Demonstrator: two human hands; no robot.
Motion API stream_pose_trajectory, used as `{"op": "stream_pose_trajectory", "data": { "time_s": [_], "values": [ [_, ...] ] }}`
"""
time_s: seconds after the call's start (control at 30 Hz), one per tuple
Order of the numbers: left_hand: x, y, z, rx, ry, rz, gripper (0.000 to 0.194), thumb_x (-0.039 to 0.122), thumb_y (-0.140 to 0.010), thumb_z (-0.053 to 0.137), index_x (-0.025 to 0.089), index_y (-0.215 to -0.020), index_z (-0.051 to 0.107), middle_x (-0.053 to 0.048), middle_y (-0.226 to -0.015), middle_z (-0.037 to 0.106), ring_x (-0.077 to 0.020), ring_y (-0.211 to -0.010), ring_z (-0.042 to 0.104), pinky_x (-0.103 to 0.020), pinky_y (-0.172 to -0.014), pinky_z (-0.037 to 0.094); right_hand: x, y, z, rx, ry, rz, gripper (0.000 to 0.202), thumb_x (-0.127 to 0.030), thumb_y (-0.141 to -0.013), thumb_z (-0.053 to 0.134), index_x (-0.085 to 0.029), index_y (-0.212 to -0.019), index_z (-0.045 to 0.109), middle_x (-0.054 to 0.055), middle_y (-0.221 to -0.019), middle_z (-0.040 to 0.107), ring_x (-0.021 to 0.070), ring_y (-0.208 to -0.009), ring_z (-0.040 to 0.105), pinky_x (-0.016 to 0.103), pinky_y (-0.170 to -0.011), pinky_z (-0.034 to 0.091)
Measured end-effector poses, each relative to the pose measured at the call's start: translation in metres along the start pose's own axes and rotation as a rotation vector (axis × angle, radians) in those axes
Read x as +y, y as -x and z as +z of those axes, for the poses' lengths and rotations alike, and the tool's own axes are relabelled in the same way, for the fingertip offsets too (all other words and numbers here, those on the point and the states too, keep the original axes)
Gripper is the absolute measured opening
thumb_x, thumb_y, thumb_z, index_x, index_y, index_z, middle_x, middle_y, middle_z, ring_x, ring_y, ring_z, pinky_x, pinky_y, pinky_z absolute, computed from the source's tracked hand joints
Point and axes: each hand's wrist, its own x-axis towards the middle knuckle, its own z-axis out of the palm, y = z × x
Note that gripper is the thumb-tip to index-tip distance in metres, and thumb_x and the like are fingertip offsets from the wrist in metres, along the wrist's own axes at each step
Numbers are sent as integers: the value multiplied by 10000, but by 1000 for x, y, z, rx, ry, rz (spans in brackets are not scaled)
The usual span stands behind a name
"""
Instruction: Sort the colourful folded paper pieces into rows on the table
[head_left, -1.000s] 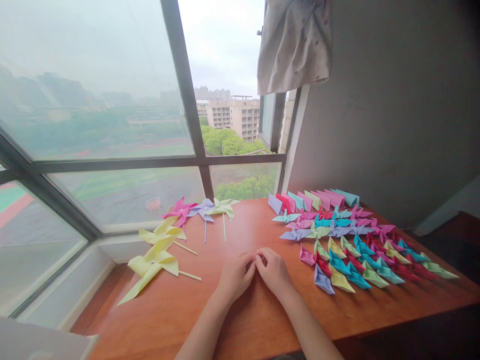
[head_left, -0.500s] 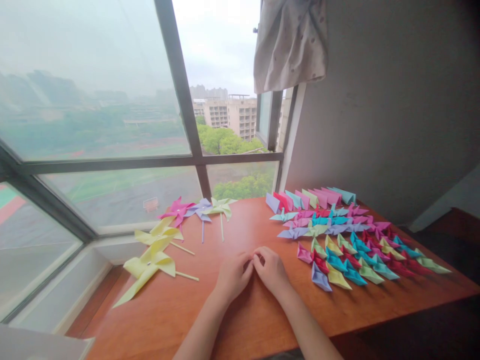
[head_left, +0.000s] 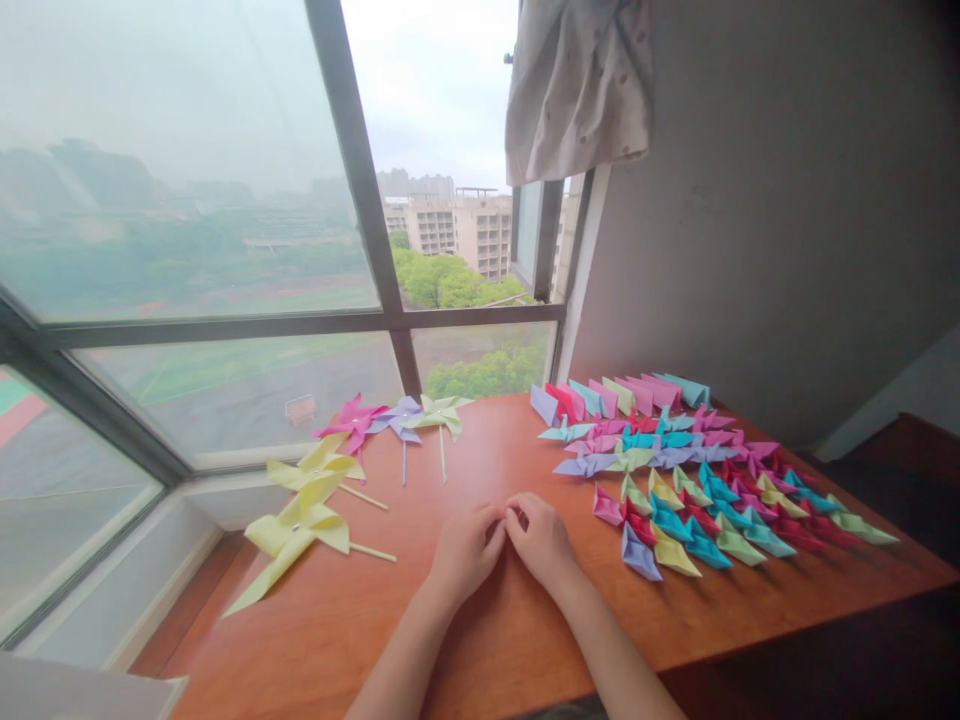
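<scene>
My left hand (head_left: 466, 548) and my right hand (head_left: 541, 538) meet at the fingertips over the middle of the wooden table (head_left: 480, 450). Both have curled fingers, thumbs pressed toward the forefingers. Anything between the fingertips is hidden or too small to make out. Left of my hands lie paper pinwheels on sticks: two yellow ones, the nearer pinwheel (head_left: 300, 528) largest, then a pink pinwheel (head_left: 352, 418), a lilac pinwheel (head_left: 401, 420) and a pale green pinwheel (head_left: 442, 415). To the right stand rows of folded paper boats (head_left: 705, 545), with paper cranes (head_left: 637, 440) behind them.
Folded paper planes (head_left: 622, 398) line the table's far right edge. A window with dark frames (head_left: 300, 326) borders the back and left, a curtain (head_left: 581, 100) hanging above it. The grey wall (head_left: 750, 220) rises on the right.
My hands keep the same pose, fingertips together. The whole view shifts very slightly to the left; the paper pieces stay where they were.
</scene>
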Motion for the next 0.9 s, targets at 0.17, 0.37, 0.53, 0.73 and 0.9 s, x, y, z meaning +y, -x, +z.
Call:
{"op": "stream_pose_trajectory", "data": {
  "time_s": [0.17,0.37,0.53,0.73,0.9],
  "values": [
    [1,1,-1,1,4,-2,211,180,-923,481,237,-970,679,-32,-933,698,-174,-825,622,-268,-719,433,-1,0,-1,-2,2,-1,180,-190,-860,492,-207,-810,665,36,-815,688,174,-762,628,250,-718,444],
    [2,0,-2,3,5,3,209,173,-918,490,236,-965,683,-31,-923,701,-174,-816,627,-267,-714,434,-2,0,-2,-14,7,3,191,-187,-862,484,-211,-813,667,34,-819,688,176,-761,623,258,-715,441],
    [3,1,-2,2,1,3,206,170,-921,488,234,-966,679,-29,-916,704,-173,-819,629,-265,-720,432,-1,1,-1,-23,0,6,196,-189,-869,474,-205,-823,664,40,-831,687,181,-777,624,263,-730,441],
    [2,1,-1,1,-3,1,217,166,-917,482,230,-988,678,-36,-932,702,-177,-827,630,-266,-721,435,0,1,0,-12,1,4,192,-188,-869,482,-202,-826,668,43,-831,692,181,-779,630,262,-734,449],
    [1,1,-1,-3,-6,-1,211,182,-918,481,229,-975,680,-39,-933,699,-177,-820,628,-264,-708,437,0,1,0,-11,-1,8,196,-181,-861,490,-208,-835,682,43,-844,702,183,-788,636,268,-747,458]
  ]
}}
